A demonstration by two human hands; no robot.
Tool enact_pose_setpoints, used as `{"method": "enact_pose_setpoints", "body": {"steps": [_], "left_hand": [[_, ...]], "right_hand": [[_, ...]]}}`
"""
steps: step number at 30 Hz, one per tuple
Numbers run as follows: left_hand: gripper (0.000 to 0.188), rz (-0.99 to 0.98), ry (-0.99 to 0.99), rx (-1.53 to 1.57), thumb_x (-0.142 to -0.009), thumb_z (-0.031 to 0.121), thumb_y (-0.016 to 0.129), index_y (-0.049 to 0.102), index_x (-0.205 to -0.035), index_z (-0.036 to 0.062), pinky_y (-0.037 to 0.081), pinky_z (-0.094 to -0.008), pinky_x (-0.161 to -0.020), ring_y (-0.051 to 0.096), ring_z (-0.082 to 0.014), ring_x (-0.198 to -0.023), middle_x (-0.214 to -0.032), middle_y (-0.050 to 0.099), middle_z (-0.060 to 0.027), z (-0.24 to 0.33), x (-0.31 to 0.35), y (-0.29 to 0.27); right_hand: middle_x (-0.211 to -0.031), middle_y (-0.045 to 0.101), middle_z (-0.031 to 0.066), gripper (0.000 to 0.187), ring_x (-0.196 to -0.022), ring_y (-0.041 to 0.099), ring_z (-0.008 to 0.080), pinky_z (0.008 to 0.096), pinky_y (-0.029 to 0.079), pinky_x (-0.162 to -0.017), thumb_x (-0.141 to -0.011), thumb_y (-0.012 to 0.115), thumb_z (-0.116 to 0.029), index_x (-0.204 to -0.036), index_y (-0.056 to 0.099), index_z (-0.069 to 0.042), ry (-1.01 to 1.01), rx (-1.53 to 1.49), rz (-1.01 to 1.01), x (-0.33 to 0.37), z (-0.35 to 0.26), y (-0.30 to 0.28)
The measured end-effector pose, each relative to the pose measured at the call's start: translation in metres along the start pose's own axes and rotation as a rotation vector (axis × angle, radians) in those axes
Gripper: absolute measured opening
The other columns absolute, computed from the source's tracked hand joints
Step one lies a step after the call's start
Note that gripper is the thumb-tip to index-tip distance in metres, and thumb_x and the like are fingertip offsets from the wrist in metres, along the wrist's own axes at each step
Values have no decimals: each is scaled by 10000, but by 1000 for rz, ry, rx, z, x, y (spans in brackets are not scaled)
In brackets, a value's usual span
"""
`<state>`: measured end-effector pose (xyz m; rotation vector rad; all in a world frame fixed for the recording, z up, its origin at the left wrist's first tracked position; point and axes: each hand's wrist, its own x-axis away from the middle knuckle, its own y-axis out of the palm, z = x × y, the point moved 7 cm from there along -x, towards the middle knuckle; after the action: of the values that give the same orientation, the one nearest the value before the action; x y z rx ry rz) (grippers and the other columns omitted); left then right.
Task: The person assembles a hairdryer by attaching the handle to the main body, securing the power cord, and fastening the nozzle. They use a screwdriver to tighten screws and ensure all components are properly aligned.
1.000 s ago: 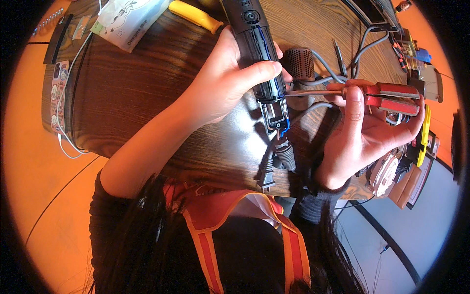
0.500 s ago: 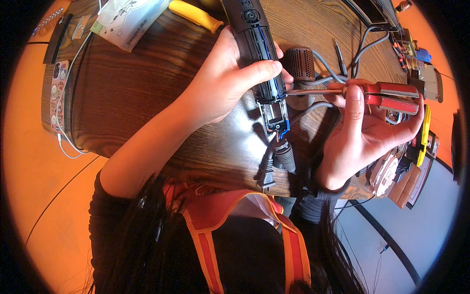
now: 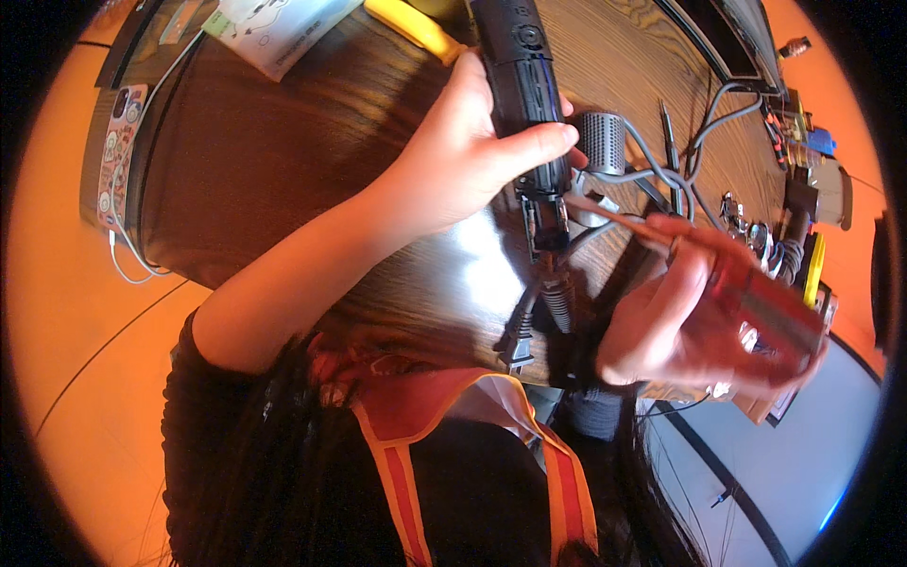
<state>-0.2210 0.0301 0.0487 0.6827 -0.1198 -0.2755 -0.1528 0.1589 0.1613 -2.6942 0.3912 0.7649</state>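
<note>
My left hand (image 3: pixel 477 156) is wrapped round a long black handheld appliance (image 3: pixel 520 66), its thumb across the body. The appliance's lower end is open, with bare inner parts showing, and a ribbed cord sleeve (image 3: pixel 557 307) comes out below. A two-pin plug (image 3: pixel 518 348) hangs beside that sleeve. In my right hand (image 3: pixel 661 312), smeared by motion, is a screwdriver (image 3: pixel 770 298) with a red handle. Its shaft slants up-left, the tip close to the appliance's open end; whether it touches cannot be made out. A perforated grey cylinder (image 3: pixel 603 142) sits just right of my left fingers.
Grey cables (image 3: pixel 694 180) and a thin black pen-like tool (image 3: pixel 669 142) lie on the wooden table (image 3: pixel 312 142). A yellow-handled tool (image 3: pixel 411 28) and a printed packet (image 3: pixel 279 33) are at the back. A phone in a stickered case (image 3: pixel 121 142) stands far left; assorted parts crowd the right edge.
My right hand has dropped lower and turned, tilting the screwdriver from nearly level to a slant with its handle lower. The head view has shifted slightly; my left hand keeps its hold.
</note>
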Motion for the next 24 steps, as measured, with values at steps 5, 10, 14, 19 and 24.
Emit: {"method": "enact_pose_setpoints", "body": {"steps": [5, 10, 14, 19, 24], "left_hand": [[447, 0, 107, -101, -766, -20, 633, 293, -1055, 5, 535, -315, -677, 622, -189, -769, -902, 538, -113, 5, 1, 1], [399, -12, 96, -98, -792, -24, 586, 303, -1062, 52, 520, -369, -704, 629, -240, -778, -962, 534, -113, 3, 3, 2], [461, 12, 104, -65, -757, -23, 642, 289, -1053, -3, 536, -311, -679, 626, -193, -759, -885, 548, -118, 3, 1, 1], [474, 18, 96, -50, -757, -20, 645, 284, -1065, -11, 535, -312, -675, 624, -196, -765, -892, 538, -123, 3, 1, 1], [480, 19, 102, -74, -758, -14, 646, 281, -1070, -19, 533, -310, -666, 615, -191, -766, -889, 532, -117, 5, 1, 2]], "right_hand": [[-908, 591, 241, 395, -642, 623, 217, 263, 517, -526, -741, 647, -21, -1077, 442, -56, 127, -111, -233, 24, -10, 8], [-924, 584, 264, 381, -656, 623, 206, 252, 509, -519, -718, 677, -25, -1043, 478, -38, 135, -150, -230, 34, -3, 15], [-937, 578, 283, 371, -667, 623, 198, 243, 504, -514, -700, 701, -28, -1017, 507, -24, 161, -169, -236, 35, -2, 17], [-941, 579, 285, 398, -710, 629, 218, 259, 514, -548, -677, 713, -5, -1022, 516, -15, 274, -250, -250, 35, -4, 21], [-951, 589, 259, 427, -754, 629, 247, 297, 521, -648, -655, 722, 14, -1029, 517, -3, 197, 156, -478, 27, -14, 28]]}}
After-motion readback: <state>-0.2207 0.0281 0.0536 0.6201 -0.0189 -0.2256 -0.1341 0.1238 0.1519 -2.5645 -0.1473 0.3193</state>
